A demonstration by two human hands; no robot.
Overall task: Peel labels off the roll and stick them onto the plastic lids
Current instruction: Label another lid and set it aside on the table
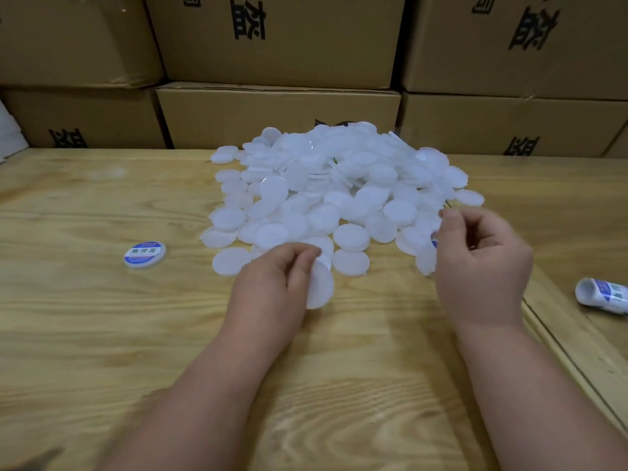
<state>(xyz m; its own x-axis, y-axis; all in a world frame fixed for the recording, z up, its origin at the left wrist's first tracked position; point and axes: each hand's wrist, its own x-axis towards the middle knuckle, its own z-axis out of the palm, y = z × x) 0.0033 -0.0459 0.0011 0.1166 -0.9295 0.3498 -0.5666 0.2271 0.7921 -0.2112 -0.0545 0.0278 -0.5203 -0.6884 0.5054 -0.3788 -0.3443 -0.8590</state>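
A heap of white round plastic lids (339, 185) lies on the wooden table (102, 317). My left hand (275, 277) grips one blank lid (319, 287) by its edge, tilted, just in front of the heap. My right hand (482, 263) is curled at the heap's right side, pinching a blue and white label (434, 240) between thumb and fingers. One lid with a label on it (145, 254) lies apart on the left. The label roll (603, 295) lies on its side at the far right.
Stacked brown cardboard boxes (278, 110) with black print form a wall behind the table. A seam between two boards (557, 351) runs diagonally at the right. A white object (8, 134) shows at the left edge.
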